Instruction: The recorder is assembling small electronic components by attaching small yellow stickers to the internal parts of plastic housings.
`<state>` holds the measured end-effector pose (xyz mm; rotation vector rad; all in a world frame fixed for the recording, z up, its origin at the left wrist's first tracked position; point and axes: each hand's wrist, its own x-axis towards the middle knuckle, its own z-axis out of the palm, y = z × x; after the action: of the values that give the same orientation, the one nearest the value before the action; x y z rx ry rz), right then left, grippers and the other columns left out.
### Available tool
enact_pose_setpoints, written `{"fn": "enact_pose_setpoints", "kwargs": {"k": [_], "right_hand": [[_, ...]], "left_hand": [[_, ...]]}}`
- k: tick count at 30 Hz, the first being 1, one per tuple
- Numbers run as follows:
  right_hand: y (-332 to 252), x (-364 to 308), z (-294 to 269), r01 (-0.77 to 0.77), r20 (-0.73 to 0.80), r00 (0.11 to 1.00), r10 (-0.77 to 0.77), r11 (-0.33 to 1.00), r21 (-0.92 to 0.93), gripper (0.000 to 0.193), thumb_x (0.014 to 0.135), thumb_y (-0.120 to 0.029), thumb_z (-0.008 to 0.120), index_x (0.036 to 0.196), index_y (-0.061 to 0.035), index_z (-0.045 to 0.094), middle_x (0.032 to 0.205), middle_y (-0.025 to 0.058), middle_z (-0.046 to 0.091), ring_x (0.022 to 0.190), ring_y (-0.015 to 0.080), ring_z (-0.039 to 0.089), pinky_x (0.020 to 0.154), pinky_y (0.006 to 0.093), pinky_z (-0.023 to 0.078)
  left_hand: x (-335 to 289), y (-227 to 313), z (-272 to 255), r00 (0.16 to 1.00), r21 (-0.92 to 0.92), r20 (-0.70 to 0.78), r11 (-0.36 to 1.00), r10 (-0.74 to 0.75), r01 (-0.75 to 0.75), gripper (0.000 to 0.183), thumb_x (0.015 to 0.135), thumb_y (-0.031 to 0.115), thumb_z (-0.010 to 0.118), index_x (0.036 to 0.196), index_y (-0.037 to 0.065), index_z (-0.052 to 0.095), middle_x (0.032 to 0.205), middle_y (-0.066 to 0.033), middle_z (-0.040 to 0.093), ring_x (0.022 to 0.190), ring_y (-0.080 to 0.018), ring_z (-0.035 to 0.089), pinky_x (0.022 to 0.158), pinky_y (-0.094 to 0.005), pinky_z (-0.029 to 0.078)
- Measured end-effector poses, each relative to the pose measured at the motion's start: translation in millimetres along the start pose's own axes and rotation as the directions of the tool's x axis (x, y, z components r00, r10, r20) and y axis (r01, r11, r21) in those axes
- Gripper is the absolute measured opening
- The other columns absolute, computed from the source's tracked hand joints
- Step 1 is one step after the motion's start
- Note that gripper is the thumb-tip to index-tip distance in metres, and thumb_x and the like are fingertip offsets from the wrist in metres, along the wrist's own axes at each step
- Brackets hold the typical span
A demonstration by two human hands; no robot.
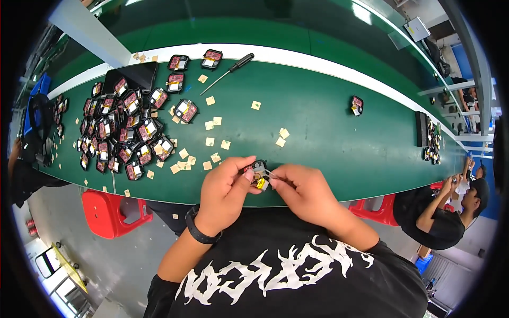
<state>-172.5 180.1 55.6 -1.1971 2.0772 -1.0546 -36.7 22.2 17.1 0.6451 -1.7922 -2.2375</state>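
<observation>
My left hand (227, 183) grips a small black-cased electronic unit (259, 168) with a red circuit board and a yellow-taped part, just over the table's near edge. My right hand (303, 185) pinches what look like metal tweezers (271, 174), their tips at the unit's right side. The fingers partly hide both the unit and the tool. Similar units (127, 124) lie heaped on the left of the green table (313, 122), and one such unit (185, 111) rests apart from the heap.
Small beige square pieces (210, 141) are scattered left of centre. A screwdriver (228, 73) lies near the back edge. One unit (357, 105) sits at the right, with a black tray (421, 129) beyond it. Red stools (101, 214) stand below the table; a co-worker (440, 212) sits at the right.
</observation>
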Motion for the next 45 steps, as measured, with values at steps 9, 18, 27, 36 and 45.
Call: {"fn": "enact_pose_setpoints", "kwargs": {"k": [9, 18, 27, 36, 45], "right_hand": [[-0.8, 1.4, -0.9, -0.068, -0.027, 0.997, 0.074, 0.982, 0.178, 0.024, 0.087, -0.006, 0.080, 0.109, -0.0061, 0.071, 0.089, 0.0057, 0.066, 0.065, 0.0146, 0.058, 0.058, 0.0299, 0.047], [5.2, 5.6, 3.6, 0.059, -0.071, 0.996, -0.056, 0.997, 0.045, 0.017, 0.092, -0.005, 0.073, 0.109, -0.0047, 0.074, 0.092, 0.0096, 0.072, 0.074, 0.0214, 0.069, 0.066, 0.0315, 0.054], [1.5, 5.4, 8.7, -0.321, 0.045, 0.940, 0.338, 0.833, 0.451, 0.012, 0.096, -0.006, 0.072, 0.105, 0.0022, 0.072, 0.077, -0.0027, 0.066, 0.067, 0.0002, 0.051, 0.057, 0.0217, 0.042], [-2.9, 9.2, 6.9, -0.378, -0.002, 0.912, 0.411, 0.840, 0.388, 0.012, 0.092, -0.006, 0.078, 0.100, 0.0011, 0.073, 0.076, -0.0034, 0.065, 0.062, 0.0001, 0.047, 0.054, 0.0215, 0.039], [-10.8, 10.2, 14.5, -0.303, -0.116, 0.934, 0.338, 0.921, 0.245, 0.010, 0.091, -0.007, 0.078, 0.096, 0.0006, 0.074, 0.070, -0.0004, 0.066, 0.058, 0.0023, 0.048, 0.052, 0.0226, 0.040]], "left_hand": [[2.5, -3.4, -0.7, 0.999, -0.209, 0.023, 0.977, -0.029, 0.033, 0.025, 0.103, -0.003, 0.054, 0.127, -0.007, 0.052, 0.112, -0.0142, 0.066, 0.094, -0.0165, 0.071, 0.081, -0.0293, 0.062], [5.1, 2.7, 1.7, 0.997, -0.153, 0.002, 0.985, -0.074, 0.074, 0.025, 0.100, -0.008, 0.055, 0.125, -0.006, 0.051, 0.112, -0.0152, 0.067, 0.098, -0.0175, 0.072, 0.079, -0.0300, 0.063], [5.1, 1.0, 9.6, 0.997, -0.120, -0.076, 0.993, -0.012, 0.003, 0.031, 0.098, -0.008, 0.057, 0.129, -0.006, 0.055, 0.110, -0.0135, 0.069, 0.091, -0.0139, 0.072, 0.077, -0.0271, 0.062], [4.2, -6.4, 11.0, 0.994, -0.088, -0.106, 0.995, 0.028, -0.037, 0.022, 0.098, -0.007, 0.060, 0.119, -0.006, 0.061, 0.101, -0.0093, 0.070, 0.085, -0.0121, 0.073, 0.072, -0.0250, 0.059], [3.4, -5.4, 7.4, 0.999, -0.049, -0.046, 0.999, -0.013, 0.011, 0.025, 0.099, -0.012, 0.052, 0.124, -0.008, 0.055, 0.113, -0.0118, 0.064, 0.102, -0.0151, 0.068, 0.091, -0.0317, 0.062]]}}
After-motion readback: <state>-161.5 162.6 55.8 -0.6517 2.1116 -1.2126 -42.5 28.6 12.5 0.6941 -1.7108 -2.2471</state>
